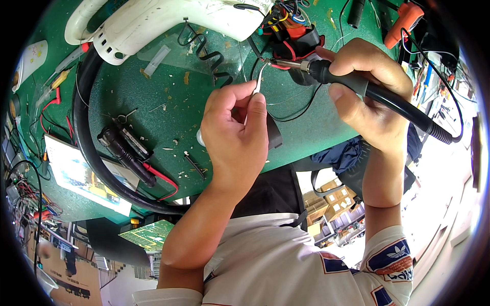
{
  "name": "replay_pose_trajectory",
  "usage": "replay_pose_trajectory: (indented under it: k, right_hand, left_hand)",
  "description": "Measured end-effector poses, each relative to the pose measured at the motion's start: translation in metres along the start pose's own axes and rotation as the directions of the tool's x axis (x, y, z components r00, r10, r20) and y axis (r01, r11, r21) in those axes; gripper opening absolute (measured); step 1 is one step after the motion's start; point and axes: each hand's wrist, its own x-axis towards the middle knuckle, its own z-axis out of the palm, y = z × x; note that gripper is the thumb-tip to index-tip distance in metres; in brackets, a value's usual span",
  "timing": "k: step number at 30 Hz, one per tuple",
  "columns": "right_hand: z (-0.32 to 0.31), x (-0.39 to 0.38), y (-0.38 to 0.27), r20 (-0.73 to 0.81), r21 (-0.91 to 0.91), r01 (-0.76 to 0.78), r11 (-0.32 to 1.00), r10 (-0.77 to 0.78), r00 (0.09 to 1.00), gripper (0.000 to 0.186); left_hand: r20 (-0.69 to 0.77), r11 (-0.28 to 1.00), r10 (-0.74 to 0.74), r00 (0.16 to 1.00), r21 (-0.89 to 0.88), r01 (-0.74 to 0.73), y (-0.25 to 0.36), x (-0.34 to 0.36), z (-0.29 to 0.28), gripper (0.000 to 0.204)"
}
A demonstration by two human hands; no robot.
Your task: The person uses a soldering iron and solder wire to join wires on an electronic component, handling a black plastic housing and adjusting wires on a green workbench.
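My left hand (pixel 235 132) is closed on slender, pale curved tweezers (pixel 260 76), pinched between thumb and fingers and angled up toward the work. In my right hand (pixel 372 97) is a black-handled soldering iron (pixel 321 70), its cord (pixel 434 130) looping back up on the right. The metal tip meets the tweezers' points at thin wires; whether they touch is too small to tell. Just behind lies a red-and-black case (pixel 301 43) with a bundle of coloured wires (pixel 283 15).
A white hose-fitted appliance (pixel 122 28) lies at the upper left of the green mat (pixel 194 127). Its black hose (pixel 81 102) arcs round a flashlight (pixel 127 153) and a printed sheet (pixel 71 173). An orange tool (pixel 400 28) is at upper right; cardboard boxes (pixel 334 201) stand below the edge.
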Motion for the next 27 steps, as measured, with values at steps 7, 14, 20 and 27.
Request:
replay_pose_trajectory:
  k: [7,14,20,27]
  right_hand:
    - [-0.0008,-0.0030,0.0018,-0.024,0.073,-0.090,0.993,0.092,0.995,0.020]
    - [-0.0014,-0.0039,0.0033,-0.079,0.114,-0.129,0.985,0.139,0.987,0.023]
    - [-0.0018,-0.0014,0.0006,-0.084,0.148,-0.212,0.966,0.226,0.970,0.022]
    - [-0.0038,-0.0013,-0.0002,-0.096,0.066,-0.226,0.972,0.231,0.968,0.023]
  left_hand:
    - [-0.012,1.000,0.003,1.000,-0.005,-0.003,0.0016,-0.0003,0.0003,0.016]
    - [0.000,1.000,-0.003,1.000,-0.001,0.003,0.0008,-0.0006,-0.0004,0.016]
    - [-0.007,1.000,0.001,1.000,-0.026,-0.001,-0.0007,-0.0010,0.0004,0.015]
    - [-0.003,1.000,0.008,1.000,-0.026,-0.008,-0.0018,-0.0008,-0.0003,0.017]
